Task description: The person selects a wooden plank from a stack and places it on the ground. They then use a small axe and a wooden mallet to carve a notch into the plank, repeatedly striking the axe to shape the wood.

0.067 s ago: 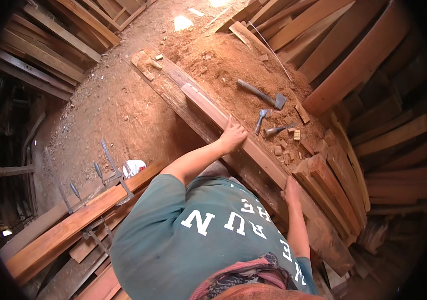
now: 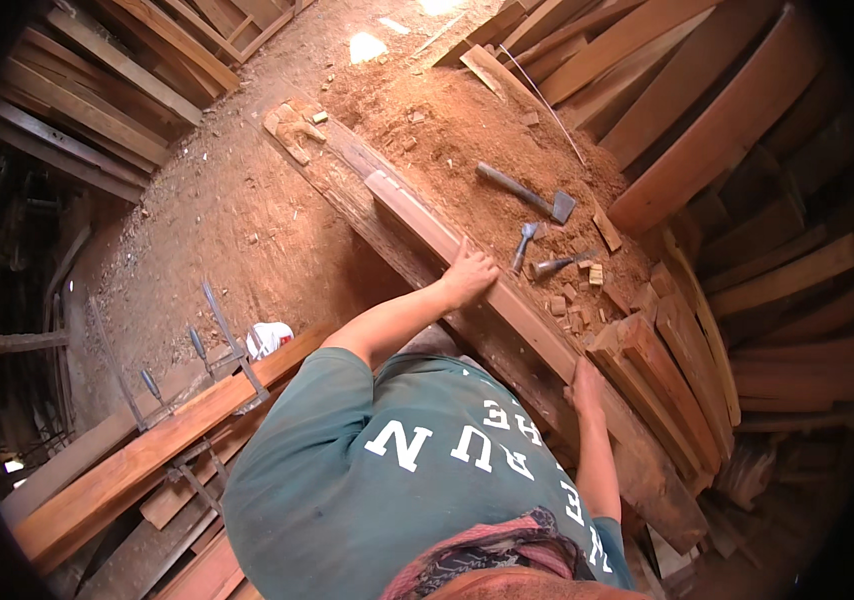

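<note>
A long planed wooden plank (image 2: 417,217) lies diagonally on a rough timber bench (image 2: 337,195). My left hand (image 2: 470,273) grips its middle, fingers over the far edge, and my right hand (image 2: 584,385) grips it near the right-hand end. Just beyond the plank, in sawdust, lie a long-handled hammer-like tool (image 2: 522,192), a small metal-headed tool (image 2: 523,246) and a dark-handled chisel-like tool (image 2: 557,264), with small wood blocks (image 2: 567,310). A wooden piece (image 2: 292,130) sits at the bench's far end.
Board stacks line the upper left (image 2: 102,100) and right (image 2: 687,90). Loose timbers (image 2: 647,340) lie beside the bench. Bar clamps (image 2: 235,350) sit on timbers at lower left, near a white object (image 2: 269,337). Sawdust (image 2: 437,130) covers the ground behind the plank.
The scene sits very slightly lower and further right in the view; both hands keep their places on the plank, with no other visible change.
</note>
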Demonstrator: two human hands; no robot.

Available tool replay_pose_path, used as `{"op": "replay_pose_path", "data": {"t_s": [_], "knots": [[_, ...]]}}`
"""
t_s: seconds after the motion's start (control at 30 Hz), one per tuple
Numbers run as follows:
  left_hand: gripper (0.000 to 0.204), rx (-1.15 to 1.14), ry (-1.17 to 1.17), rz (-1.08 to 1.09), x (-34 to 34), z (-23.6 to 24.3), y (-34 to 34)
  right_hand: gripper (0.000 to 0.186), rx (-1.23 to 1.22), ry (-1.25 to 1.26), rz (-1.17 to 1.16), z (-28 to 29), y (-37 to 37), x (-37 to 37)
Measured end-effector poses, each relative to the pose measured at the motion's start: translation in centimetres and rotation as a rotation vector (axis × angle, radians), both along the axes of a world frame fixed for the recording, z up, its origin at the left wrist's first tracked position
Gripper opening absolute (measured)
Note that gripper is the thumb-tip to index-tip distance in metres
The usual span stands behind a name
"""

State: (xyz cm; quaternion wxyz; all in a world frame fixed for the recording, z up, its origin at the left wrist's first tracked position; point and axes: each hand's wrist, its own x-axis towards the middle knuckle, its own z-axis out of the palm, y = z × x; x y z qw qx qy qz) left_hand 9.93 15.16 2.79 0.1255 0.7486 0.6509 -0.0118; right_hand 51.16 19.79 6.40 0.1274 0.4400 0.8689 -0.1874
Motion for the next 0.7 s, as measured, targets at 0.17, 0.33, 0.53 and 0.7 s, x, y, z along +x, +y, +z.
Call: {"op": "replay_pose_path", "data": {"t_s": [0.17,0.33,0.53,0.7], "knots": [[0.018,0.138,-0.119,-0.056,-2.8,-1.0,-0.6,0.041,-0.072,-0.029,-0.038,-1.0,0.0,-1.6],[0.024,-0.061,-0.052,-0.03,-10.4,1.6,-1.4,0.041,-0.059,0.006,0.036,0.0,-0.9,-9.6],[0.059,-0.134,0.061,-0.007,-22.1,3.3,-1.4,0.04,-0.125,0.002,-0.049,0.3,-1.8,-22.4],[0.046,-0.151,0.027,0.059,-28.1,3.7,-1.3,0.043,-0.097,0.07,0.003,-1.6,-1.4,-28.2]]}}
